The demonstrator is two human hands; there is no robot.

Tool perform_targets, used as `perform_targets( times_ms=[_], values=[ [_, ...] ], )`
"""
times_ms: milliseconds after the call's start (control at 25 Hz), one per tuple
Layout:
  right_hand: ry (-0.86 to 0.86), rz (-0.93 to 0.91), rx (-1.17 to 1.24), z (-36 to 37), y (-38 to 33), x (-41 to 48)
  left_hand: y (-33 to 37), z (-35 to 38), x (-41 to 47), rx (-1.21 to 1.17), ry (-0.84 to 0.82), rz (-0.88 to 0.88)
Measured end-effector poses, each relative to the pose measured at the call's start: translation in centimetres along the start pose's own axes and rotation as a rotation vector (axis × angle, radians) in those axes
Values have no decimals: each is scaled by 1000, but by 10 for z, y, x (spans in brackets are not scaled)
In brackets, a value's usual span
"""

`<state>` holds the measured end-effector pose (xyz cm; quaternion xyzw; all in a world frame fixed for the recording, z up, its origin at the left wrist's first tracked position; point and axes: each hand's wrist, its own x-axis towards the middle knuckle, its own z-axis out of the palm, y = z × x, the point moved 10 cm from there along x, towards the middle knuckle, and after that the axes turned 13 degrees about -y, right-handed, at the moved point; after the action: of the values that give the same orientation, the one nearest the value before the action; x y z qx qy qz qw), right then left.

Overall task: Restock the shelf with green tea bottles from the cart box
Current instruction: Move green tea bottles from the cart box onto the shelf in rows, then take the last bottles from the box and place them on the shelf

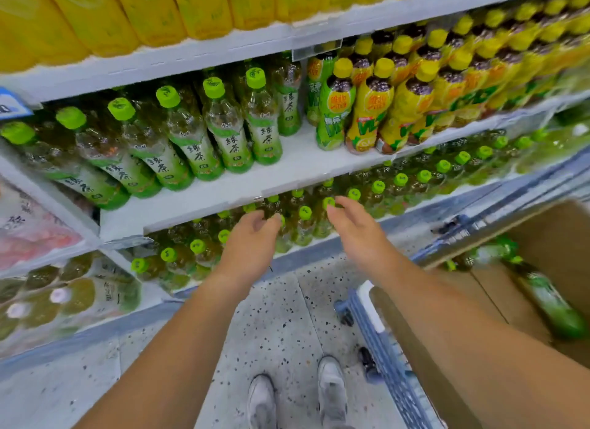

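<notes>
free: bare gap is left on middle shelf (pixel 297 163) between green tea bottles (pixel 230 131) and yellow-capped bottles (pixel 372 109) | blocked: room below is filled by green-capped bottles (pixel 400 187)

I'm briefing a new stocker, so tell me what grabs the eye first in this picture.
The left hand and right hand reach to the green-capped bottles in the lower row. Above them, green tea bottles stand beside yellow-capped bottles. At right, a cardboard box sits in the blue cart.
</notes>
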<state>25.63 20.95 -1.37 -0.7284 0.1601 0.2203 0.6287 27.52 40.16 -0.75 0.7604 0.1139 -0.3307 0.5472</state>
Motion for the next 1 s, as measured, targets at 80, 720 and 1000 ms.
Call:
perform_targets(
  times_ms=[80, 720, 1000],
  values=[
    [15, 15, 0, -3, 0, -42, 18, 13, -33, 13, -47, 25],
    [501, 70, 156, -84, 38, -331, 74, 177, -204, 297, -551, 157],
    [539, 142, 196, -187, 112, -360, 63, 287, -185, 285, -555, 63]
  ],
)
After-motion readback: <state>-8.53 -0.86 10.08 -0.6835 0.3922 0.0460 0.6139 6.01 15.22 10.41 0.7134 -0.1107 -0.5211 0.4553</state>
